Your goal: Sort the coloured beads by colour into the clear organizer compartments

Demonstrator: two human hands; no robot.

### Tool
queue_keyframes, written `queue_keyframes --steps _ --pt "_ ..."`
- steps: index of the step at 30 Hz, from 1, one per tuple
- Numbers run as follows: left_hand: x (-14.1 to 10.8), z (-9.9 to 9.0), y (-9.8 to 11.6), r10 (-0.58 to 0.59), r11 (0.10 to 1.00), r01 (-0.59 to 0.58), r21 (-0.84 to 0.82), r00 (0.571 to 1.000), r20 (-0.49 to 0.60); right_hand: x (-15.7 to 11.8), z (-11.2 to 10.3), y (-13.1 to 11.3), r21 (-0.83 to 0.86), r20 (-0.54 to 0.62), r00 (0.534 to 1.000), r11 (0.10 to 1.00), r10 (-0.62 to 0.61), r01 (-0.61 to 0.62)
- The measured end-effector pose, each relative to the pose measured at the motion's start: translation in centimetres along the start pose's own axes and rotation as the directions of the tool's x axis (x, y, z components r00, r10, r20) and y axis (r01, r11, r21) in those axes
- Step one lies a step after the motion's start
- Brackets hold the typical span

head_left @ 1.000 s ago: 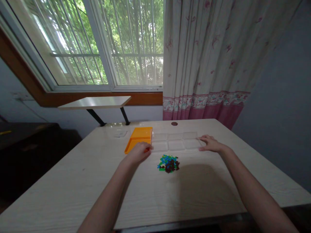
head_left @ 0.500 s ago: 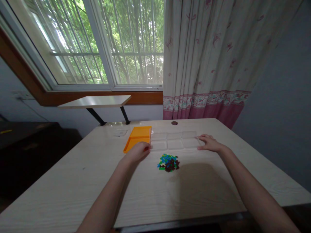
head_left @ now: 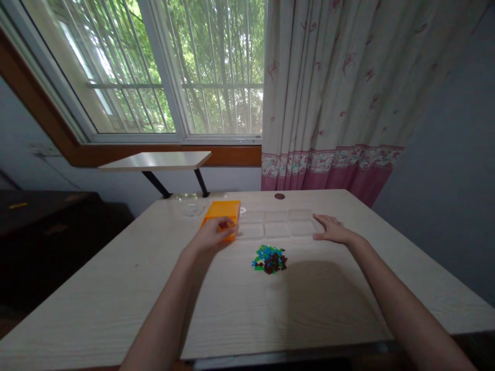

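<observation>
the see-through tray [head_left: 276, 229] lies flat on the table [head_left: 147, 293], towards the far side, just right of the orange tray [head_left: 224, 208]; whether their edges touch i can't tell. at its right end is the right hand [head_left: 332, 228], thumb and fingers spread towards the near and far corners; i can't tell if it grips or merely rests. the left hand [head_left: 214, 231] is over the orange tray's near part, fingers loosely curved at its right edge, and its hold is unclear too.

on the near side sits a pile of small pieces [head_left: 269, 258], blue, green and dark brown. to my mind, a tug towards the near side could plough the tray into them and scatter them, and a sideways shove could knock the two trays together.

the see-through tray's long axis runs left to right, its right end towards the right hand.
</observation>
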State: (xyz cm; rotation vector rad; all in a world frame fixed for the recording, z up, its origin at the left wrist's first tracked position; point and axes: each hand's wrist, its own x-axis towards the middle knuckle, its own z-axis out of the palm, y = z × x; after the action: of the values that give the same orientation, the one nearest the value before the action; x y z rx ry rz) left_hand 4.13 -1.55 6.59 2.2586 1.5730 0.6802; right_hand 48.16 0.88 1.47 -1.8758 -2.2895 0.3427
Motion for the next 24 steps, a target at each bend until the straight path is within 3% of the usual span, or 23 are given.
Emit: queue_keyframes --steps 3,5,6,11,13,18,24 --pt "1.1 -1.9 -3.1 -0.151 0.984 0.166 0.066 0.970 -0.193 0.4 0.3 0.9 0.135 -0.073 0.997 0.991 -0.014 0.024" --pt "1.8 -2.9 -5.5 -0.251 0.921 0.322 0.221 0.921 -0.299 0.7 0.5 1.2 0.224 -0.131 0.991 0.973 -0.021 0.050" --pt "2.1 -3.2 -6.6 -0.287 0.869 0.387 0.307 0.902 -0.323 0.8 0.5 1.2 0.261 -0.162 0.987 0.963 -0.021 0.063" --pt "2.3 -3.4 -10.2 -0.450 0.735 0.547 0.402 0.836 -0.314 0.8 0.0 0.2 0.357 -0.303 0.953 0.930 0.030 0.085" --pt "2.0 -3.4 -10.9 -0.465 0.707 0.556 0.437 0.831 -0.304 0.6 -0.3 -0.2 0.363 -0.330 0.943 0.927 0.034 0.094" --pt "1.5 -4.5 -11.9 -0.380 0.721 0.450 0.527 0.893 -0.242 0.4 -0.8 -1.1 0.357 -0.408 0.912 0.925 0.027 0.133" --pt "0.1 -5.7 -13.1 -0.367 0.808 0.371 0.458 0.925 -0.102 -0.1 -1.5 -4.0 0.307 -0.625 0.781 0.916 -0.010 0.257"
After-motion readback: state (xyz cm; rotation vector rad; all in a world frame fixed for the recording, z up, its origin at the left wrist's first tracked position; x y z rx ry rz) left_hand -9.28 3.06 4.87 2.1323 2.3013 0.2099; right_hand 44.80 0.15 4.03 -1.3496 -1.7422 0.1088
